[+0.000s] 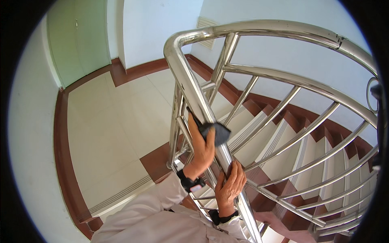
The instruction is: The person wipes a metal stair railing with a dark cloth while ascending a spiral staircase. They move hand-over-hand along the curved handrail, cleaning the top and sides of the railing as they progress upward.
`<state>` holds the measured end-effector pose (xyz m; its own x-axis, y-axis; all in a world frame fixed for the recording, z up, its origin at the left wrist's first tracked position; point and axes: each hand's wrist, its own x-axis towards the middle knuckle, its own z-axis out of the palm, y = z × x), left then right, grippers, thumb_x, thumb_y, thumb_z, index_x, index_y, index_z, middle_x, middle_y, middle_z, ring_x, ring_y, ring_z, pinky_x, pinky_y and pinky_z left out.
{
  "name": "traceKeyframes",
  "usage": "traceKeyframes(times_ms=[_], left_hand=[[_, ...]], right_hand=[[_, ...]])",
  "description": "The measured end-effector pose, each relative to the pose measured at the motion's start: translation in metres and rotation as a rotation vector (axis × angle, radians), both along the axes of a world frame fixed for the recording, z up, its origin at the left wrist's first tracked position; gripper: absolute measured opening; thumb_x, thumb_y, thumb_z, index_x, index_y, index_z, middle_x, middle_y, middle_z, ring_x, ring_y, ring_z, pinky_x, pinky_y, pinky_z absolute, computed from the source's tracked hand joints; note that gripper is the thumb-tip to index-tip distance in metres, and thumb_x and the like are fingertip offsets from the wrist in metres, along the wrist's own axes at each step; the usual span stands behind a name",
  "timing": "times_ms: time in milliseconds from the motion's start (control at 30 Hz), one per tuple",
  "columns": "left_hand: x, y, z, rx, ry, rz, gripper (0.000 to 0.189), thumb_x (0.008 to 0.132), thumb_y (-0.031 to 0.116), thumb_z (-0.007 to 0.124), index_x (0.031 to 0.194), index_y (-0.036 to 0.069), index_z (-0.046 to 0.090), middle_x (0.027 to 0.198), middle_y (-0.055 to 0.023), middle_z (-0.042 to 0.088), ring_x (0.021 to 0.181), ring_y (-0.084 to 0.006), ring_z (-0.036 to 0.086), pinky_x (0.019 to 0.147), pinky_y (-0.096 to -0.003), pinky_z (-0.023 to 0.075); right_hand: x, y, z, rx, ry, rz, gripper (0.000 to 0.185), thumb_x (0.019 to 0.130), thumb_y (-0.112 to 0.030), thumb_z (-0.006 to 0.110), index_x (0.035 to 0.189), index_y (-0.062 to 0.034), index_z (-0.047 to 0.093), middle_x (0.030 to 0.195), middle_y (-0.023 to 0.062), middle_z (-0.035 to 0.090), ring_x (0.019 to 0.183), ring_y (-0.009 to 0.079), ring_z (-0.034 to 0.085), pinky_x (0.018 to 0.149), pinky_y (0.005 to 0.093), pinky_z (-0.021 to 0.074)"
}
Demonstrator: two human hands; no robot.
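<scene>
A polished metal stair handrail (196, 88) slopes down towards me from its bend at the top. My left hand (202, 145) reaches along the rail and presses a dark cloth (219, 133) onto its top, with part of the cloth trailing along the rail's left side. The cloth edge looks slightly blurred. Lower down, my right hand (231, 185) is closed around the same rail and holds no cloth. Black bands circle both wrists. My right thumb lies at the rail's left side, and my fingers lie over its top.
A curved metal railing (282, 76) with slanted bars runs along stairs (273, 145) on the right. A tiled landing (112, 121) with a red-brown border lies left, before a pale green door (79, 39). A step edge (121, 194) lies at lower left.
</scene>
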<state>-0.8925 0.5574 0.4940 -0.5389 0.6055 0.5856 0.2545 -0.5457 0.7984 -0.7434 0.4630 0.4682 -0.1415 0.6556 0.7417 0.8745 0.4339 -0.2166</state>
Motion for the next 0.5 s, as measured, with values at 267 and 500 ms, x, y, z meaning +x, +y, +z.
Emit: traceKeyframes(times_ms=[267, 500], left_hand=[[-0.035, 0.018, 0.019, 0.058, 0.348, 0.084, 0.085, 0.108, 0.016, 0.059, 0.172, -0.007, 0.007, 0.178, -0.0357, 0.002, 0.166, -0.0495, 0.007, 0.134, -0.0572, 0.0045], [-0.068, 0.014, 0.033, 0.025, 0.752, 0.261, 0.083, 0.109, 0.046, 0.056, 0.167, -0.007, 0.032, 0.178, -0.0306, 0.020, 0.164, -0.0537, 0.016, 0.130, -0.0697, 0.0067]], right_hand=[[-0.003, 0.003, 0.002, 0.018, -0.059, -0.043, 0.064, 0.093, -0.013, 0.075, 0.151, 0.0016, 0.053, 0.146, 0.0214, 0.060, 0.128, 0.0400, 0.062, 0.113, 0.0535, 0.0430], [-0.004, -0.001, 0.003, -0.011, 0.003, -0.030, 0.064, 0.091, -0.011, 0.076, 0.150, 0.0002, 0.055, 0.146, 0.0208, 0.061, 0.127, 0.0399, 0.062, 0.112, 0.0526, 0.0438]])
